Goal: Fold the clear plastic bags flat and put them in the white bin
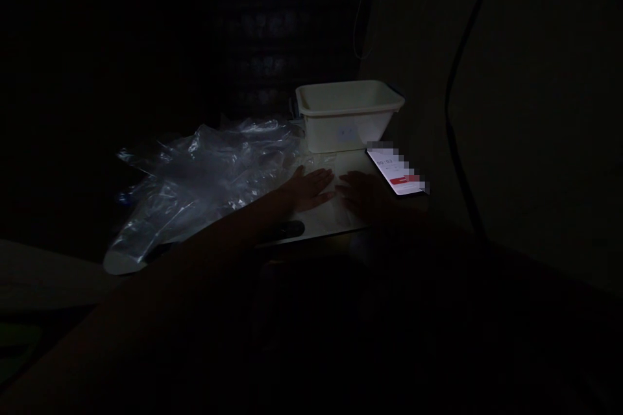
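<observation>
two hands above a dimly lit table (318,225), head view. the left hand (309,189) lies palm down, its fingers extended and spread toward the right; the grip is wide, the hand laid out flat. the right hand (359,196) faces it from the other side, fingers extended and pointing left; its grip also appears wide, though the palm and wrist sink into shadow. the fingertips of the two hands nearly meet, a narrow gap between them.

the sheet (343,216), thin and clear, lies flat on the table at this gap, running from behind the fingertips toward the near edge. it is thus under or just beside the fingers of both hands; exactly where each finger touches it cannot be told in this light.

to the left of the left hand lies the pile (204,172), a crumpled heap of clear plastic with bright creases; its right side reaches close to the left hand. behind the hands stands the tub (335,133), white, upright and rimmed. to the right, beyond the right hand, lies the phone (395,172), screen up and lit, showing a timer and a red bar. a dark oval (292,228) marks the table near its front edge.
</observation>
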`<state>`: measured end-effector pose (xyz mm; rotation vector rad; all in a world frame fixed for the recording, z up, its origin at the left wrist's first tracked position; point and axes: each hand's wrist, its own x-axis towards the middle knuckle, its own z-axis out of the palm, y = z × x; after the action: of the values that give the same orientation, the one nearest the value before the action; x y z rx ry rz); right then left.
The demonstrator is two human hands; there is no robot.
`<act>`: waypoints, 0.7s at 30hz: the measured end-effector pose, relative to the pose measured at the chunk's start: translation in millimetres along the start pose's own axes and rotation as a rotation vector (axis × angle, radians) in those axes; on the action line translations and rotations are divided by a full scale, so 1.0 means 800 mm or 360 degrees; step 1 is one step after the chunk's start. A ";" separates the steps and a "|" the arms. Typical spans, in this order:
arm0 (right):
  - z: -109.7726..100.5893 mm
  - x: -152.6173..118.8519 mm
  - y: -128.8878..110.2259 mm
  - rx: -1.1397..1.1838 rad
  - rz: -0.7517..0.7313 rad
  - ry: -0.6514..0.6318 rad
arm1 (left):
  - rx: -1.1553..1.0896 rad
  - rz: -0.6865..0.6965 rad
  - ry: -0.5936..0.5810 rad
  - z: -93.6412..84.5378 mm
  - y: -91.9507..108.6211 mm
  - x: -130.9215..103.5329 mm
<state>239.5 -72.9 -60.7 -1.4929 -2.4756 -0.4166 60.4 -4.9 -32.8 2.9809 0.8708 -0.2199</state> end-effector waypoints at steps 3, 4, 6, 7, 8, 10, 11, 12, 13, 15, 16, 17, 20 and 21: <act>-0.002 -0.001 -0.001 -0.0031 -0.0028 0.0015 | 0.0003 0.0009 0.0009 0.001 0.000 0.000; -0.002 -0.001 -0.001 -0.0041 -0.0027 0.0021 | -0.0001 0.0010 0.0008 0.001 0.000 0.000; 0.000 -0.002 0.000 -0.0055 -0.0016 0.0020 | -0.0015 0.0009 0.0008 -0.001 0.001 0.000; 0.001 -0.002 0.001 -0.0057 -0.0017 0.0014 | -0.0020 0.0005 0.0013 -0.003 0.001 -0.001; 0.002 -0.002 0.002 -0.0057 -0.0020 0.0005 | -0.0023 -0.0004 0.0020 -0.005 0.002 -0.001; 0.004 -0.002 0.003 -0.0050 -0.0018 -0.0011 | -0.0021 -0.0029 0.0040 -0.009 0.003 -0.003; 0.004 -0.002 0.003 -0.0047 -0.0012 -0.0016 | -0.0017 -0.0046 0.0044 -0.010 0.003 -0.003; 0.003 -0.002 0.003 -0.0046 0.0000 -0.0018 | -0.0013 -0.0062 0.0044 -0.012 0.003 -0.004; 0.002 -0.002 0.003 -0.0045 0.0014 -0.0016 | -0.0010 -0.0076 0.0040 -0.012 0.002 -0.005; 0.000 -0.003 0.003 -0.0042 0.0030 0.0000 | -0.0008 -0.0085 0.0031 -0.011 0.000 -0.007; -0.001 -0.004 0.003 -0.0038 0.0030 0.0014 | -0.0012 -0.0084 0.0032 -0.010 -0.001 -0.008; -0.002 -0.005 0.004 -0.0034 0.0029 0.0030 | -0.0016 -0.0081 0.0037 -0.009 -0.003 -0.010; -0.002 -0.007 0.008 -0.0018 0.0036 0.0065 | -0.0032 -0.0103 0.0031 -0.008 -0.007 -0.015; -0.002 -0.008 0.010 -0.0013 0.0034 0.0068 | -0.0042 -0.0119 0.0021 -0.009 -0.009 -0.018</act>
<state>249.8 -75.3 -60.2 -1.4965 -2.4259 -0.4502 45.6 -6.0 -23.8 2.9317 0.9798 -0.1896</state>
